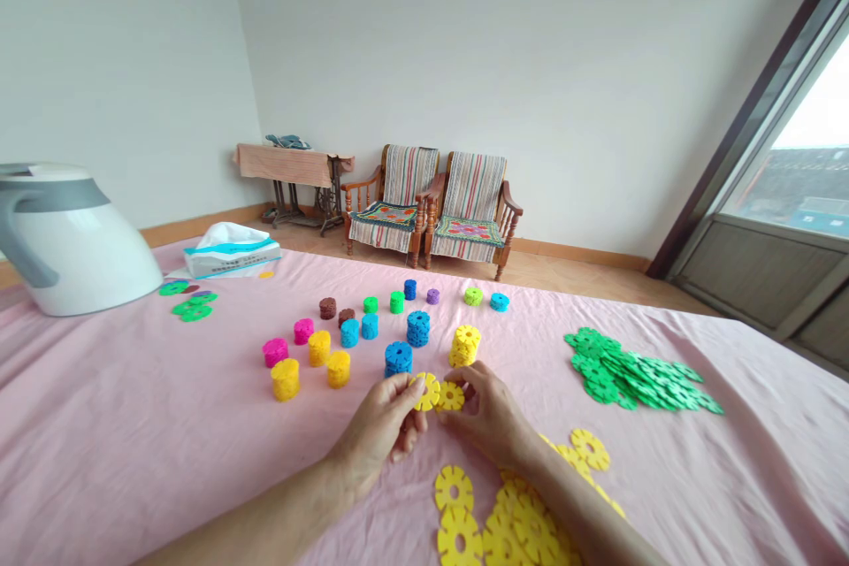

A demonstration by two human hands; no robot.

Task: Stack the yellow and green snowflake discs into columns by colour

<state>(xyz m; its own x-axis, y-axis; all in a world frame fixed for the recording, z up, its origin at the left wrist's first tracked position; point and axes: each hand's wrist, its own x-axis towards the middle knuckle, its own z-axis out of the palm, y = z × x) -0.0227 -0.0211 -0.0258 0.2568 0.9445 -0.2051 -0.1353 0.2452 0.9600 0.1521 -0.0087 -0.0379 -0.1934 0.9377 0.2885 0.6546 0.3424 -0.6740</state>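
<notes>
Between thumb and fingers, my left hand (pixel 388 417) pinches a yellow notched plastic disc (pixel 428 392) with a hole in its centre. My right hand (pixel 489 411) grips a second yellow notched disc (pixel 451 396), edge to edge with the first; whether the two are slotted together I cannot tell. Just beyond my hands stand a blue disc stack (pixel 399 358) and a yellow disc stack (pixel 465 345). Loose yellow discs (pixel 460 535) lie in a pile near me, partly hidden under my right forearm.
Several small stacks in pink, orange, brown and other colours, such as an orange stack (pixel 285 379), stand left of centre. Green discs (pixel 637 376) are heaped at right. A white kettle (pixel 93 239) and tissue box (pixel 232 256) sit at left on the pink cloth (pixel 199 424).
</notes>
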